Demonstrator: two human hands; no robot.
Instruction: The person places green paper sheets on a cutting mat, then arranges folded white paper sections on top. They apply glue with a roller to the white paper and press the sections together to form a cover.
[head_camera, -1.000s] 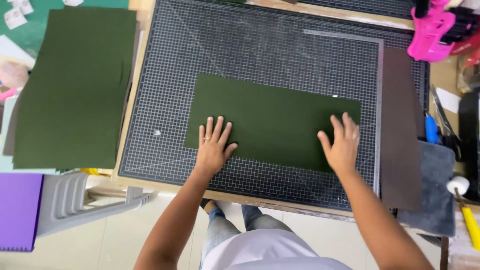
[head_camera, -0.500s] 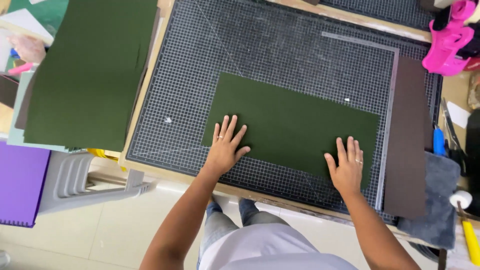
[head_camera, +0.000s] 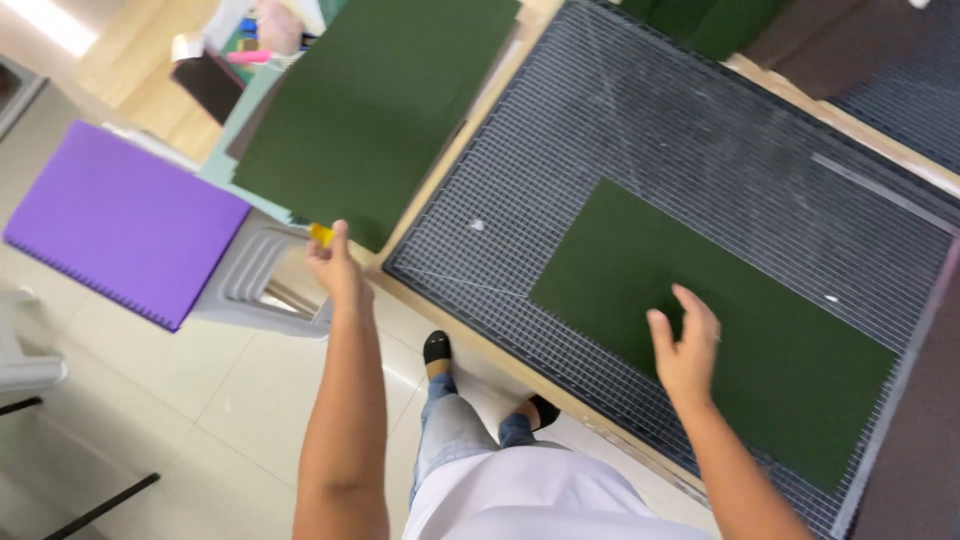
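Note:
A dark green rectangular sheet (head_camera: 760, 330) lies flat on a gridded grey cutting mat (head_camera: 620, 120). My right hand (head_camera: 685, 345) hovers over the sheet's near left part with its fingers spread, holding nothing. My left hand (head_camera: 335, 268) reaches out to the left, past the table's edge. Its fingertips are at a small yellow object (head_camera: 321, 235) below the corner of a large dark green sheet (head_camera: 370, 100). Whether the fingers grip that object is unclear.
A purple spiral-bound pad (head_camera: 120, 220) rests on a grey plastic stool (head_camera: 265, 285) left of the wooden table. A thin metal ruler (head_camera: 880, 195) lies on the mat at the right. A dark brown sheet (head_camera: 920, 450) runs along the right edge.
Both hands have lifted off the green sheet. My left hand has swung left to the yellow object by the stool. The view has turned and shifted to the left.

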